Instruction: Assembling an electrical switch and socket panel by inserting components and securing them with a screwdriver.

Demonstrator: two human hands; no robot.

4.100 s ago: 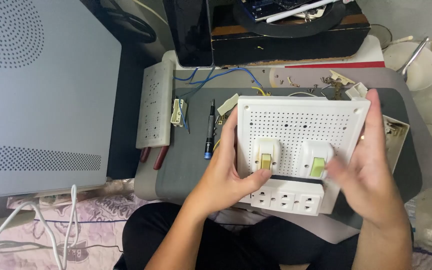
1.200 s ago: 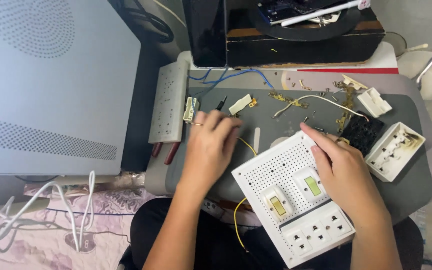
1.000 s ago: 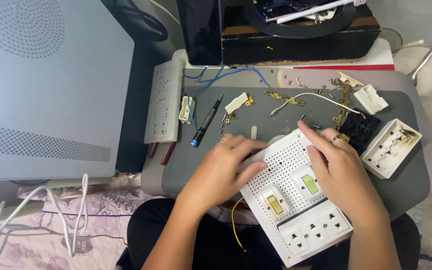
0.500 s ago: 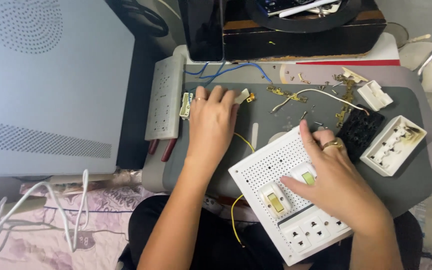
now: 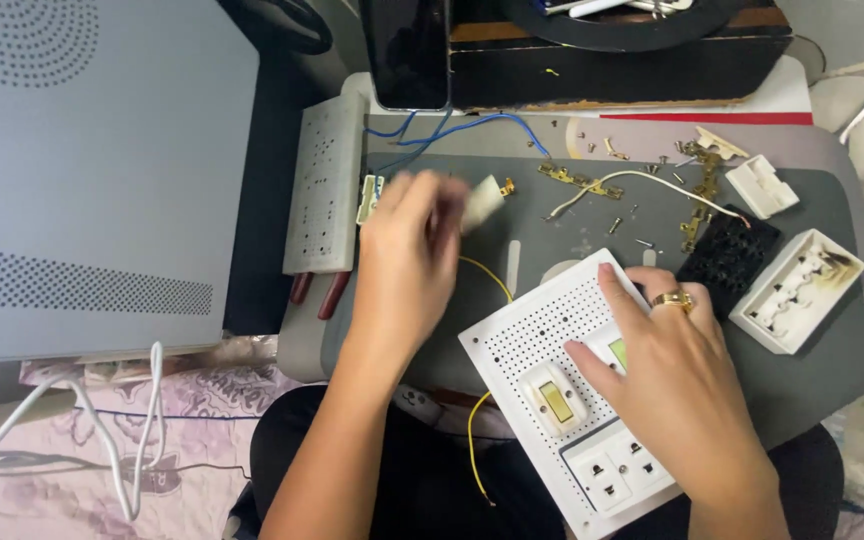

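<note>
My right hand (image 5: 677,385), with a ring on one finger, lies on a white perforated switch board (image 5: 542,335) and holds it down at the table's near edge. Two rocker switches (image 5: 555,400) and sockets (image 5: 617,470) sit in the board, and a yellow wire (image 5: 472,455) hangs from under it. My left hand (image 5: 402,260) is blurred, stretched over the grey table top (image 5: 552,225), fingertips beside a small white part (image 5: 484,200). What lies under that hand is hidden.
A white power strip (image 5: 322,185) lies at the table's left edge beside a large grey case (image 5: 82,170). Brass strips (image 5: 577,182), screws, a black insert (image 5: 727,262) and white housings (image 5: 797,290) lie at the right. Blue wires (image 5: 452,130) run along the back.
My left hand has slid slightly toward me and to the right, now blurred, covering where the screwdriver lay. My right hand and the board have barely moved.
</note>
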